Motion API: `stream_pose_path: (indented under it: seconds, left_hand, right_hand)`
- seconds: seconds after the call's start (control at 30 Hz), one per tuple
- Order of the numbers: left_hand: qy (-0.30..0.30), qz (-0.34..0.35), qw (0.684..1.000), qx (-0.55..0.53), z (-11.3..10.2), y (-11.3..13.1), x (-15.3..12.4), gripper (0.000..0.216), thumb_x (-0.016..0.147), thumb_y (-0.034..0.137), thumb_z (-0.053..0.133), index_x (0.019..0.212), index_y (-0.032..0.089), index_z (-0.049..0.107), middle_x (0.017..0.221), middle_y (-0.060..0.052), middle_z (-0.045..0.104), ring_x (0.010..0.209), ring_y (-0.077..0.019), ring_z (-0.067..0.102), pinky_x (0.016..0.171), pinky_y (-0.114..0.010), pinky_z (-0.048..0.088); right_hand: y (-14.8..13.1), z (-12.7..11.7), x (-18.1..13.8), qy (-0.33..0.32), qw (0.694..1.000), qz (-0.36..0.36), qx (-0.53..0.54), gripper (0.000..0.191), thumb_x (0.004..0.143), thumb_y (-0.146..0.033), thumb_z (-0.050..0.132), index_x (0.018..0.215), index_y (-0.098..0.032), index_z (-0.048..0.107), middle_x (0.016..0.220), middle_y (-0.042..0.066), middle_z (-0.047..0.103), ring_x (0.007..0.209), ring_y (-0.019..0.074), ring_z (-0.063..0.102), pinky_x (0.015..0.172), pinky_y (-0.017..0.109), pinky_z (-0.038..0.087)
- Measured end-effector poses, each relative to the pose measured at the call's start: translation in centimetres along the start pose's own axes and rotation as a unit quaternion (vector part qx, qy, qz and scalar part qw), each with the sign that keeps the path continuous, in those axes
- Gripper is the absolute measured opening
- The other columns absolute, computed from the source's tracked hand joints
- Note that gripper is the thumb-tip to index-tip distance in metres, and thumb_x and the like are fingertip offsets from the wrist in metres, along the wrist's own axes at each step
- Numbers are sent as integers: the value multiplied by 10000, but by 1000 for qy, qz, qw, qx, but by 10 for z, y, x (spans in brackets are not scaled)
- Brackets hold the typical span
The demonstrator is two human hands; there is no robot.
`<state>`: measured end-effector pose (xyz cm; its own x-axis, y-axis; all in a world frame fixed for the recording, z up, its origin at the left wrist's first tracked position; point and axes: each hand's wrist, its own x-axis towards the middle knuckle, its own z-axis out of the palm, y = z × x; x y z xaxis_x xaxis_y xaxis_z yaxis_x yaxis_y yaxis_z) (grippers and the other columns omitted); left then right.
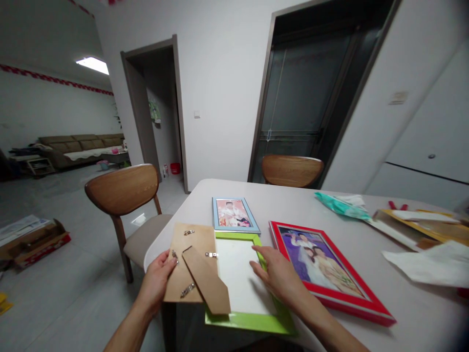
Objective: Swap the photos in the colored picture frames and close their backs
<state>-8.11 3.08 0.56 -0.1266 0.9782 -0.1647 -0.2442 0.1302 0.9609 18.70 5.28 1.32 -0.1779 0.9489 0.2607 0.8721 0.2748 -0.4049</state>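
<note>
My left hand [157, 276] grips the left edge of a brown backing board [198, 244], thumb on top. Metal clips and a folding stand leg [207, 281] are on that board. It overlaps the left side of a lime-green picture frame [252, 320], which lies at the table's near edge with a white sheet [242, 274] inside. My right hand [276, 269] is over the frame's right side, fingers stretched out at the sheet and rim; I cannot tell how firmly they touch. A red picture frame [326, 264] with a wedding photo lies to the right, a light-blue picture frame [235, 215] behind.
On the white table's [293, 200] right side lie a teal plastic wrapper [342, 205], an opened yellow envelope [421, 225] and white paper [432, 261]. Wooden chairs stand at the left [124, 190] and far side [292, 170]. A cardboard box [40, 239] is on the floor.
</note>
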Motion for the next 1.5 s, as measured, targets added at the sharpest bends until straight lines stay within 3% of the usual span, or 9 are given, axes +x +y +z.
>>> stream_pose_path:
  seconds: [0.17, 0.37, 0.57, 0.63, 0.73, 0.87, 1.13, 1.33, 1.5]
  left_hand:
    - [21, -13, 1000, 10, -28, 2, 11, 212, 670, 165, 587, 879, 145, 558, 633, -6, 666, 525, -143, 615, 479, -211, 460]
    - [-10, -25, 1000, -7, -17, -2, 7, 168, 664, 199, 598, 815, 138, 557, 640, -17, 662, 531, -150, 613, 488, -226, 462]
    - [-29, -12, 998, -49, 12, 10, -9, 211, 666, 254, 590, 847, 164, 531, 690, 3, 658, 572, -142, 616, 518, -221, 465]
    - [-46, -8, 996, -72, 24, 17, -16, 221, 660, 258, 600, 847, 166, 525, 714, 0, 657, 603, -149, 622, 542, -229, 472]
    - [-80, -8, 990, -119, 42, 23, -25, 217, 665, 240, 602, 850, 165, 516, 741, -6, 656, 648, -157, 627, 574, -232, 475]
    - [-105, -18, 985, -138, 55, 18, -29, 192, 698, 244, 574, 859, 164, 507, 753, -11, 654, 655, -161, 627, 563, -232, 472]
    - [-75, -32, 996, -19, 34, 1, -16, 204, 679, 287, 561, 822, 151, 512, 704, -27, 654, 587, -159, 615, 519, -234, 453]
    - [-7, -11, 998, 69, 0, -10, 2, 191, 669, 277, 519, 816, 157, 496, 654, -17, 648, 565, -165, 610, 508, -244, 447]
    - [38, 15, 982, 183, -30, -9, 23, 197, 666, 313, 509, 778, 151, 522, 619, -14, 635, 577, -177, 607, 523, -254, 447]
  right_hand:
    - [15, 9, 0, -48, 994, 27, -92, 424, 712, -233, 459, 1112, -96, 488, 989, 153, 576, 912, 229, 531, 781, 312, 387]
    - [8, 10, 2, -41, 994, 33, -92, 441, 695, -208, 470, 1119, -91, 486, 1020, 163, 543, 920, 237, 519, 799, 325, 386]
    - [-11, 13, -7, -25, 991, -13, 129, 386, 731, -290, 460, 1062, -105, 533, 1087, 141, 541, 1012, 227, 474, 893, 354, 334]
    - [-22, 17, -10, -72, 955, 27, 287, 430, 752, -365, 432, 1094, -115, 502, 1014, 119, 585, 931, 208, 526, 826, 341, 389]
    - [-38, 23, -12, -117, 837, 115, 522, 505, 762, -442, 397, 1164, -137, 420, 1000, 100, 594, 860, 192, 564, 732, 318, 435]
    - [-50, 18, -9, -125, 715, 162, 669, 597, 723, -386, 484, 1247, -179, 287, 865, 47, 623, 707, 161, 588, 639, 290, 448]
    - [-9, 1, 0, -12, 856, 165, 490, 609, 658, -253, 473, 1229, -109, 317, 426, -120, 310, 349, 58, 307, 369, 172, 249]
    - [18, -6, 0, 1, 980, 101, 171, 356, 648, -148, 394, 938, -119, 600, 638, 27, 600, 573, 125, 528, 555, 221, 373]
    - [21, -12, 0, -72, 996, 45, 1, 280, 644, -83, 381, 725, -152, 640, 729, 76, 653, 678, 156, 578, 616, 220, 368]
